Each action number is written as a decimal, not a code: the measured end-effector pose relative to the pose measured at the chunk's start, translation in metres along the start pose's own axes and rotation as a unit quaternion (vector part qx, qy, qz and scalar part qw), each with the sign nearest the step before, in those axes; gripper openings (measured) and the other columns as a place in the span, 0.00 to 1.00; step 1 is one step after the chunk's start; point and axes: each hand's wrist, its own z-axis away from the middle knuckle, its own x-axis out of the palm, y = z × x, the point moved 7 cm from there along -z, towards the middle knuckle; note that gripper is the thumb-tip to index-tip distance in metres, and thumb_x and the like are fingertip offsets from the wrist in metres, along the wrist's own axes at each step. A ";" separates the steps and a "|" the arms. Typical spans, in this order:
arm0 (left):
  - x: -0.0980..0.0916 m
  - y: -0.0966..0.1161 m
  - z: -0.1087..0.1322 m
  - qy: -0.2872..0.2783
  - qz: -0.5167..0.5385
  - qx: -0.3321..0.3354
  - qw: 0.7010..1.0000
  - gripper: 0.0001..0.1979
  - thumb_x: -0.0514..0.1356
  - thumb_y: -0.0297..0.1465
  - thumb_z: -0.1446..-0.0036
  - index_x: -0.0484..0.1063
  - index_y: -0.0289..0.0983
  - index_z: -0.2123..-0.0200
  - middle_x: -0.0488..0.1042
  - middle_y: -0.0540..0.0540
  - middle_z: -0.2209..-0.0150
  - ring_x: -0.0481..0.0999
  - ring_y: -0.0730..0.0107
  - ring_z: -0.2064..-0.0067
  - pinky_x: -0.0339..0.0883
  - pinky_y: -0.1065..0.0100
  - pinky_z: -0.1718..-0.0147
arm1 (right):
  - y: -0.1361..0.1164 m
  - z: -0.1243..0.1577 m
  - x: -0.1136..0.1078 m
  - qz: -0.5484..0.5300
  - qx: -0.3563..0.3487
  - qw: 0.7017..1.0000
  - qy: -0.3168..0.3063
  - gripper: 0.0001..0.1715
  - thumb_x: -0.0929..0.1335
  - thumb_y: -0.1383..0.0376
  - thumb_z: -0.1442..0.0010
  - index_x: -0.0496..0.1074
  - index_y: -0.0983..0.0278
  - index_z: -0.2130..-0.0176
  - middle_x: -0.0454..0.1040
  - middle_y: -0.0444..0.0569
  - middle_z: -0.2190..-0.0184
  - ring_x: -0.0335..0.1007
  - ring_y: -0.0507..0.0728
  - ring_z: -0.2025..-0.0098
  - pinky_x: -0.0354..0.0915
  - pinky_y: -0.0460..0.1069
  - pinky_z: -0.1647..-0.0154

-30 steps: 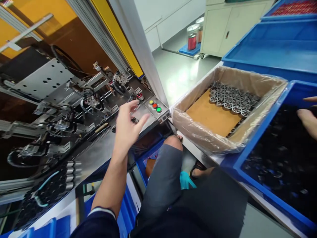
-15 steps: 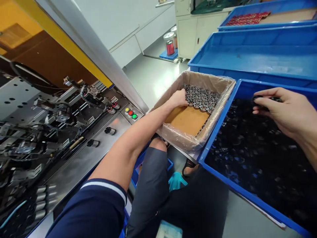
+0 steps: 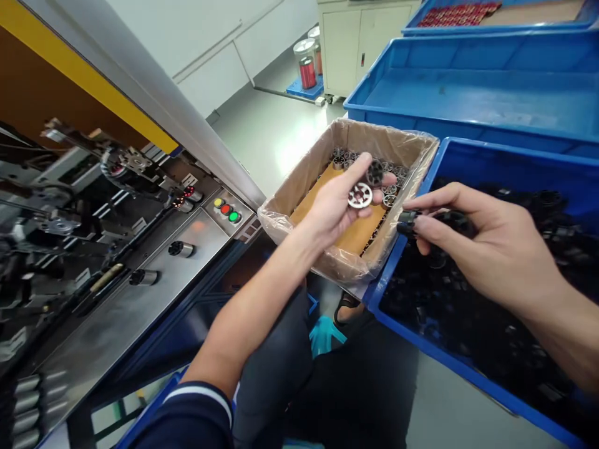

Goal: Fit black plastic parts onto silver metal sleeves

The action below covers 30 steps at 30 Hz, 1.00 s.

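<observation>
My left hand (image 3: pixel 334 202) is over the lined carton, palm up, closed around two round parts. One is a silver slotted metal core (image 3: pixel 360 196) with its face towards me; the other, a core with a black slotted end (image 3: pixel 375 172), sits under my thumb. My right hand (image 3: pixel 496 243) pinches a black plastic slotted cap (image 3: pixel 408 222) by the carton's right edge. More black plastic lies inside those fingers, partly hidden. Rows of similar metal cores (image 3: pixel 390 198) stand in the carton (image 3: pixel 322 265) on brown board.
A blue tray (image 3: pixel 421 337) with many black plastic parts stands to the right. Behind are a blue tray (image 3: pixel 468 93) and one with red parts (image 3: pixel 461 14). At left, the machine bench (image 3: pixel 163 274) carries two black-ended cores (image 3: pixel 181 249) and a button panel (image 3: pixel 229 211).
My left hand has lifted cores out of the carton's rows and turned palm up. My right hand has come left from above the black parts towards it. The view has shifted right.
</observation>
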 end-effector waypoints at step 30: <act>0.046 -0.019 0.060 -0.085 -0.003 0.011 0.996 0.24 0.60 0.60 0.11 0.79 0.51 0.32 0.86 0.54 0.64 0.85 0.68 0.69 0.85 0.66 0.68 | 0.007 0.014 0.016 -0.045 0.041 0.997 0.052 0.09 0.84 0.64 0.27 0.88 0.49 0.53 0.83 0.40 0.62 0.78 0.53 0.72 0.74 0.51 0.76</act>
